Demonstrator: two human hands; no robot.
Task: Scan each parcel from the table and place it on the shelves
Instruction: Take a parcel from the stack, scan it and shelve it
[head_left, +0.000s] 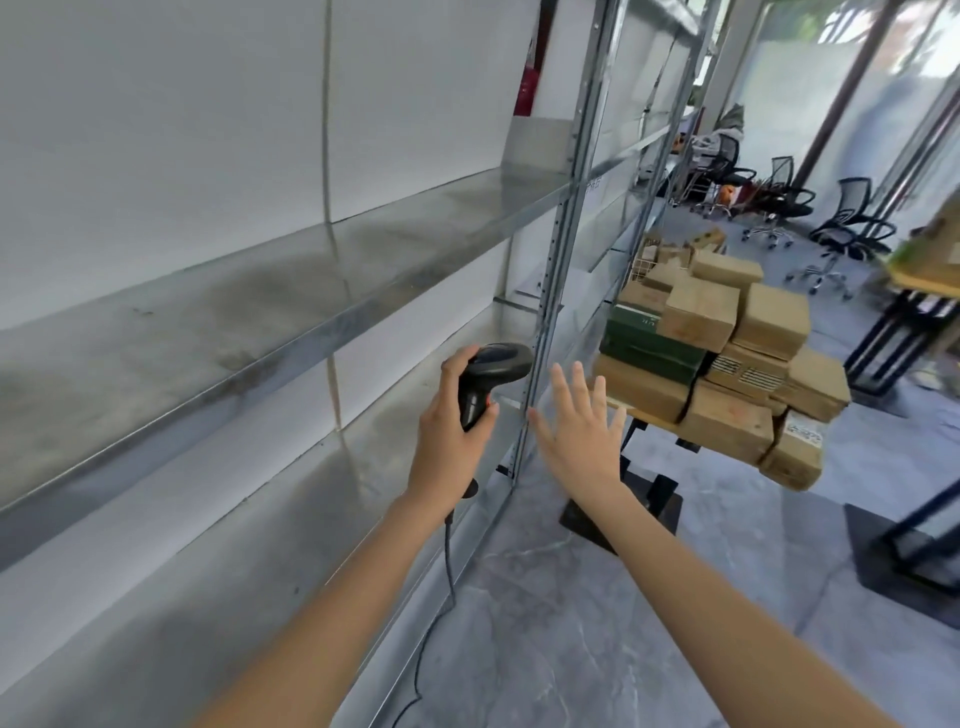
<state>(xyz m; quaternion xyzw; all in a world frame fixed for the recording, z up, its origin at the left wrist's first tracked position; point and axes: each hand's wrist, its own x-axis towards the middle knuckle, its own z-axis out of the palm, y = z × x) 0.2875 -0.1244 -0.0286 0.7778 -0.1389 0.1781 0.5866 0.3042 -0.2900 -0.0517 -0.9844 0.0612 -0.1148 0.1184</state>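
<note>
The left hand (449, 441) grips a black scanner (491, 376) by its handle, its cable (441, 587) hanging toward 6 o'clock, while the right hand (582, 436) is spread flat, holding nothing. At 2 o'clock, parcels (722, 343) are piled on a table (631, 408); bare metal shelves (291, 291) run along 9 to 12 o'clock.

Black mesh office chairs (852, 218) stand grouped at about one o'clock on the grey marbled floor (571, 597); a red fire extinguisher (525, 93) hangs at twelve o'clock against the white wall (156, 130); a second black-framed bench (919, 291) sits at three o'clock.
</note>
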